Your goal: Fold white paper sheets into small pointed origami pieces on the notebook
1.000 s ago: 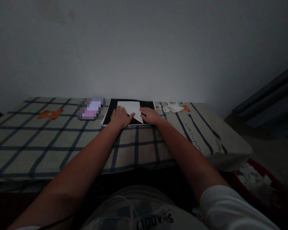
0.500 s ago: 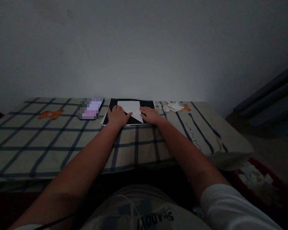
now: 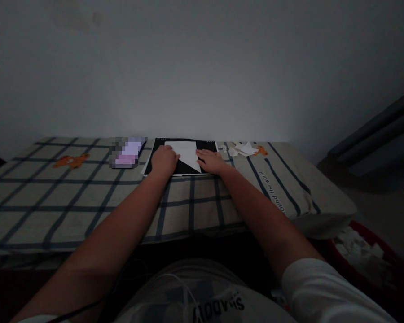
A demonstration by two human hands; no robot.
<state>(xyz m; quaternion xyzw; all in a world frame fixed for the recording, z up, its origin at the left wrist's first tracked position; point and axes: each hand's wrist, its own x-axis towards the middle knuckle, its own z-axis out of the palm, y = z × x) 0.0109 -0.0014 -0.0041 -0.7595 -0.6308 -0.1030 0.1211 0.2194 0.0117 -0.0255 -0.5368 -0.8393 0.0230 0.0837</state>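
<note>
Two bare forearms reach forward from a shirt with dark lettering, a white sleeve showing at the right. Low on that side, beyond the sleeve, a red bin holds crumpled white paper. Next comes the desk, spread with a checked cloth. On it, between the hands, a white sheet with a slanting lower edge lies on a black pad. The right hand rests with its fingers released and laid flat, tips at the sheet's right edge. The left hand has its fingers curled down at the left edge; whether they pinch the paper, I cannot tell. A partly pixelated phone lies left of the pad, and white scraps lie to its right, next to an orange shape. Behind everything stands a grey wall.
</note>
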